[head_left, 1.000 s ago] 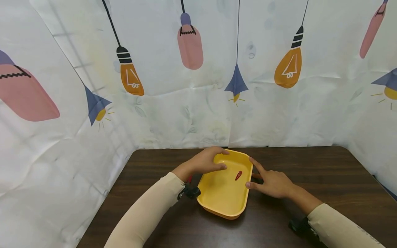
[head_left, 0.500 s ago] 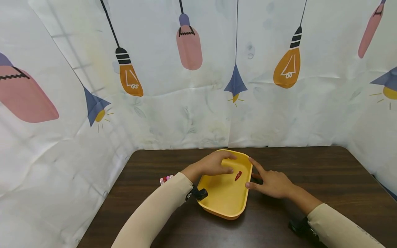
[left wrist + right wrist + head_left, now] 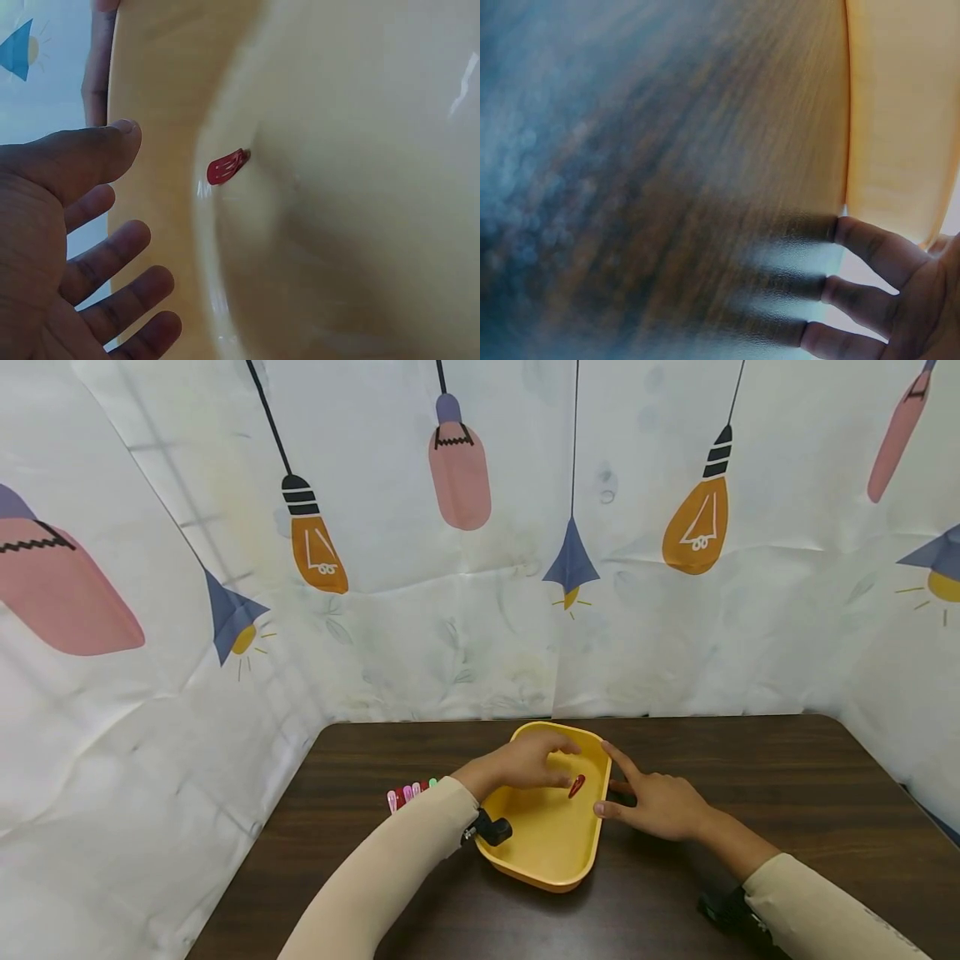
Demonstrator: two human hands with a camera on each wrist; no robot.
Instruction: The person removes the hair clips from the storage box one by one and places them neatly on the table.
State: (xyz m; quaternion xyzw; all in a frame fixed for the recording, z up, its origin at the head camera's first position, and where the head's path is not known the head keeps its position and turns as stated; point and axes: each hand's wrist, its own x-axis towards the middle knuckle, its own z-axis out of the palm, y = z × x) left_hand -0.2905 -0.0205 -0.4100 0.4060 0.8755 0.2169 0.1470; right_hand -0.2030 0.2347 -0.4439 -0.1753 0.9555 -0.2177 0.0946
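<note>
A red hair clip (image 3: 577, 787) lies inside a yellow tray (image 3: 543, 843); the left wrist view shows the same red clip (image 3: 227, 166) on the tray's floor near its wall. Over the tray hovers my left hand (image 3: 528, 762), its fingers spread apart and nothing between them, thumb close to the clip but not touching it. My right hand (image 3: 663, 806) rests at the tray's right side, fingers extended against its rim. In the right wrist view, fingertips (image 3: 855, 229) touch the dark table beside the tray wall.
Several colourful hair clips (image 3: 408, 793) lie in a row on the dark wooden table (image 3: 787, 793), left of the tray and partly hidden by the left sleeve. A white printed cloth (image 3: 465, 635) hangs behind the table.
My left hand has moved rightward over the tray toward the red clip. The row of clips has come out from behind the left arm. My right hand and the tray stay put.
</note>
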